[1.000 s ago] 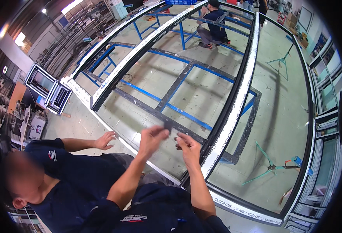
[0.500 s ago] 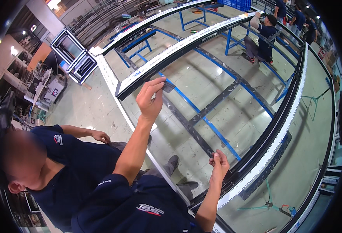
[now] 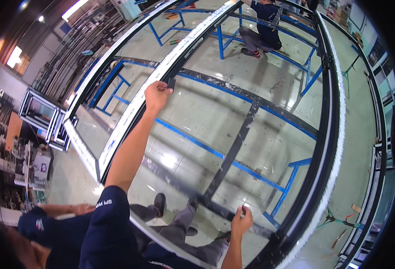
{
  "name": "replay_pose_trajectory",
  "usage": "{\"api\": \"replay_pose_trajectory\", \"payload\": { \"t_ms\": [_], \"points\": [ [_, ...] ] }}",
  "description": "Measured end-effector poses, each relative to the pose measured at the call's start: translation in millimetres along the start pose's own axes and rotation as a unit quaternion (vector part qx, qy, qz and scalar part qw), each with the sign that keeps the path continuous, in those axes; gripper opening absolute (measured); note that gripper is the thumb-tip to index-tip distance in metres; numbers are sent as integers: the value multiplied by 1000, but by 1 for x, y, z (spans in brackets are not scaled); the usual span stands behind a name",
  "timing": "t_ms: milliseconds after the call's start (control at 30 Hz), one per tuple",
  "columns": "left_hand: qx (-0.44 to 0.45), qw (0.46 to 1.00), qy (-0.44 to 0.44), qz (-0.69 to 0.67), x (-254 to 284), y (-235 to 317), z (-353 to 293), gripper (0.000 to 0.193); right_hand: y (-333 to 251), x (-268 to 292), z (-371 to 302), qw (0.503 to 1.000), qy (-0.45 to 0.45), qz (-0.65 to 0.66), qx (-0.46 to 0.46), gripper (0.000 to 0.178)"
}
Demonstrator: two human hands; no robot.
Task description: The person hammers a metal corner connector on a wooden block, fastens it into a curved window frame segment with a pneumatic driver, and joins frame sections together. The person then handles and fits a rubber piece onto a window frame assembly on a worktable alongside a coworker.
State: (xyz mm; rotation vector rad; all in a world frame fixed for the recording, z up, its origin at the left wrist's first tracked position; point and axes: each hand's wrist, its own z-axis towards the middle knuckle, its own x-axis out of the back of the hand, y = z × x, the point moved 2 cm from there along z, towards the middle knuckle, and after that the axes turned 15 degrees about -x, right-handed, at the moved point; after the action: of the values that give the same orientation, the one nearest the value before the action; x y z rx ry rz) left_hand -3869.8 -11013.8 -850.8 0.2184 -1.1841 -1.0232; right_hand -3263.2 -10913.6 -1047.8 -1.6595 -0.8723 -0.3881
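Note:
My left hand [image 3: 156,95] is raised with its fingers closed on a small dark rectangular piece [image 3: 171,84]. It is at the inner edge of a long frame bar [image 3: 179,50], black with white film on top. Lower right, my right hand [image 3: 241,221] is closed in a pinch; whatever its fingers hold is too small to make out. That hand is over the opening of the large frame, left of a thick black side rail [image 3: 303,197] with a white fringed edge.
Blue and black trestle bars [image 3: 217,152] cross beneath the frame. A co-worker [image 3: 265,22] crouches at the far end; another person [image 3: 49,228] stands close at my left. Smaller frames [image 3: 45,114] stand at the left, and a green stand [image 3: 336,219] at the right.
My view has shifted forward along the frame. My left hand has moved farther along the bar with the dark piece, and my right hand stays in a pinch over the opening.

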Motion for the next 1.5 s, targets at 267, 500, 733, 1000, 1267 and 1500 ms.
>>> {"api": "replay_pose_trajectory", "payload": {
  "t_ms": [267, 500, 733, 1000, 1267, 1500],
  "points": [
    [-51, 992, -54, 99, -230, -167, 271, 28, -38, -68, 27, 964, 135, -226, -26, 31],
    [-86, 991, -26, 101, -313, -230, 360, 31, -57, -90, 52, 952, 115, -280, -37, 24],
    [-152, 985, 35, 80, -329, -250, 375, 31, -61, -102, 59, 954, 105, -279, -32, 33],
    [-215, 970, 29, 110, -332, -257, 380, 27, -66, -102, 61, 956, 102, -270, -44, 45],
    [-210, 968, 73, 113, -343, -253, 366, 23, -61, -98, 56, 954, 109, -276, -39, 47],
    [-199, 975, 77, 68, -314, -236, 364, 21, -46, -92, 47, 960, 117, -255, -24, 40]
  ]
}}
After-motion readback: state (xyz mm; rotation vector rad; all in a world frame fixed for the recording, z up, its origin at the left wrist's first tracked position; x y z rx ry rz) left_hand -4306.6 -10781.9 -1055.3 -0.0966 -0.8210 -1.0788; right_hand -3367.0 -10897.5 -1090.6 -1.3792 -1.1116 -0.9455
